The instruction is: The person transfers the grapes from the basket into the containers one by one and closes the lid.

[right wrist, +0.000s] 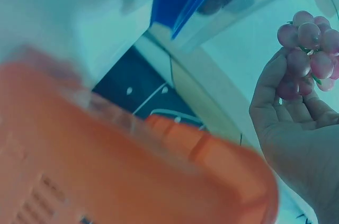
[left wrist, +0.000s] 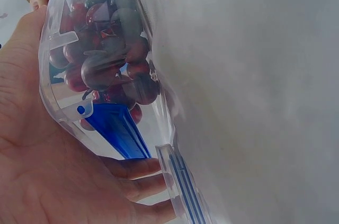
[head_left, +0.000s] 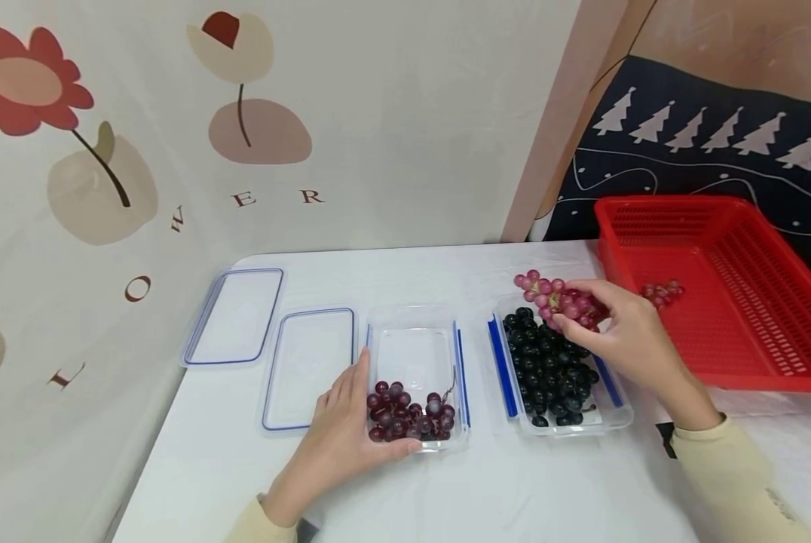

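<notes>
My right hand (head_left: 624, 332) pinches a bunch of pinkish-red grapes (head_left: 553, 294) above the right-hand clear container (head_left: 612, 424), which is filled with black grapes (head_left: 548, 369). The bunch also shows in the right wrist view, where the right hand (right wrist: 296, 113) has thumb and fingers around the grapes (right wrist: 312, 49). Against the left side and front corner of another clear container (head_left: 412, 311) lies my left hand (head_left: 344, 430), its fingers straight. Dark red grapes (head_left: 405, 415) fill that container's near end; its far part shows bare bottom. Up close, the left hand (left wrist: 63, 171) touches the container wall beside a blue latch (left wrist: 119, 128).
Two clear lids with blue seals, one nearer (head_left: 310, 369) and one farther (head_left: 236, 317), lie on the white table at left. At right stands a red plastic basket (head_left: 731, 317) holding a small bunch of red grapes (head_left: 662, 292). A patterned curtain (head_left: 392, 151) hangs behind.
</notes>
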Motion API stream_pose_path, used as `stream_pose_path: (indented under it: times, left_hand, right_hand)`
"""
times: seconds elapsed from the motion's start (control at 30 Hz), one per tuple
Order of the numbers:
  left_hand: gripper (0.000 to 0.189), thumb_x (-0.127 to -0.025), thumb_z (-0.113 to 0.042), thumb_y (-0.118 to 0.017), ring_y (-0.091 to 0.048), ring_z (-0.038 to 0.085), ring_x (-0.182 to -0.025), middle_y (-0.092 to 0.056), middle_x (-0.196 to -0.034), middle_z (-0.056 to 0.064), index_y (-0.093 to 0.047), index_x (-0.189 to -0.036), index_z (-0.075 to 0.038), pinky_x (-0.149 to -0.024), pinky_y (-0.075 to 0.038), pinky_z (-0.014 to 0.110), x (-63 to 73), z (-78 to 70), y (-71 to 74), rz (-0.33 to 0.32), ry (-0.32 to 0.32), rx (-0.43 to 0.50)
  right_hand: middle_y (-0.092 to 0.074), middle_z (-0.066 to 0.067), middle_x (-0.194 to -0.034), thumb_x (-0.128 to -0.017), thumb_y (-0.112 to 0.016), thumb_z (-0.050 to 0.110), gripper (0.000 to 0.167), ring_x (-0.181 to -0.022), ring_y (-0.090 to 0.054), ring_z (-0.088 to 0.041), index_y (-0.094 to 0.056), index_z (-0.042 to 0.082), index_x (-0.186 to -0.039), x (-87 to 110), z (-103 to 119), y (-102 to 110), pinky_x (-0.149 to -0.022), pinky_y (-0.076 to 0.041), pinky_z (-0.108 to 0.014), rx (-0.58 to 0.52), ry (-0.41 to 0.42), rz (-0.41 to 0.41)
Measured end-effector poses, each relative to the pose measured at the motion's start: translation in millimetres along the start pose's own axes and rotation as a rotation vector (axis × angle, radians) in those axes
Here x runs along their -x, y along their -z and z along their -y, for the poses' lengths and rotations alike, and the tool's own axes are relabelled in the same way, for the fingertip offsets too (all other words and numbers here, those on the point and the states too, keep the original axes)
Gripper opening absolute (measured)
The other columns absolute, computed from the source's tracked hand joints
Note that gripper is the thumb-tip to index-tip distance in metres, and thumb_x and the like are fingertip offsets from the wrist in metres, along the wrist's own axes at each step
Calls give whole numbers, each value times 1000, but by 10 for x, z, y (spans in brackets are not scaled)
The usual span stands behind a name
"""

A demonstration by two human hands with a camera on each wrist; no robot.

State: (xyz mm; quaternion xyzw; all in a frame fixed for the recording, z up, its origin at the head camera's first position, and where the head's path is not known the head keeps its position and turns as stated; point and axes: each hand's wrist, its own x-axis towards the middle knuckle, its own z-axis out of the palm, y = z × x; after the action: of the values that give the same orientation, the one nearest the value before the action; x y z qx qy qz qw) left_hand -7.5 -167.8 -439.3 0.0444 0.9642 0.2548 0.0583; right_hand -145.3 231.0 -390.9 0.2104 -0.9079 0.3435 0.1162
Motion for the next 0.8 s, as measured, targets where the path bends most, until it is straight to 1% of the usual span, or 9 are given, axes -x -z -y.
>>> stream_pose_path:
  times: [0.07,0.1,0.13,0.27,0.4,0.53,0.67,0.8]
  left_hand:
    - [155,-72,-91,-77,-25,49,-159,-22,-175,28,-2,-175,-3,-124,-24,70,3,7,-1,-4,-1,-2]
    - [155,-72,-91,-77,-26,49,-159,-22,-175,28,-2,-175,-3,-123,-24,70,4,10,-2,-5,-2,-2]
    - [154,-72,-91,-77,-26,49,-159,-23,-175,28,-2,-175,-3,-123,-24,70,5,11,-2,-6,-3,-2]
    - [154,-72,-92,-76,-25,49,-159,-22,-175,28,-2,-175,-3,-123,-24,70,1,13,-6,-4,-5,0]
    - [154,-72,-92,-76,-25,49,-159,-23,-174,29,-2,-175,-4,-123,-24,70,-2,17,-7,-4,-5,1]
    - [155,-71,-92,-76,-26,50,-159,-24,-174,30,-2,-175,-4,-123,-24,70,-4,25,-15,-6,-8,4]
    - [155,-71,-92,-76,-26,49,-159,-25,-174,30,-3,-175,-4,-123,-25,70,-8,26,-18,-10,-11,5]
    - [155,-71,-92,-76,-25,50,-159,-23,-174,30,-2,-175,-4,-123,-25,70,-8,25,-17,-7,-9,7]
  right_hand:
    - [-74,-15,-128,-94,-86,20,49,-107,-69,-32,-72,8,-139,-17,45,-74,-79,-64,-50,-12,24,15]
    - [-74,-15,-128,-94,-86,19,49,-107,-70,-32,-72,8,-139,-22,66,-113,-79,-64,-55,-15,37,20]
    - [-74,-15,-128,-94,-87,19,49,-107,-70,-32,-72,8,-139,-26,88,-150,-80,-64,-58,-23,51,25]
    - [-75,-13,-126,-92,-89,18,49,-106,-71,-30,-72,7,-137,-42,157,-271,-79,-65,-56,-43,102,38]
    - [-75,-12,-125,-91,-89,18,48,-107,-71,-29,-73,7,-135,-68,230,-332,-79,-65,-53,-41,133,45]
    - [-74,-13,-129,-92,-89,21,48,-113,-69,-32,-73,9,-136,-72,291,-370,-84,-64,-55,-45,119,82]
    - [-72,-14,-135,-93,-89,26,50,-121,-66,-35,-73,10,-138,-49,325,-405,-93,-60,-61,-47,86,122]
    - [-73,-14,-134,-93,-89,28,50,-122,-68,-36,-73,9,-136,-14,362,-438,-94,-59,-61,-49,92,126]
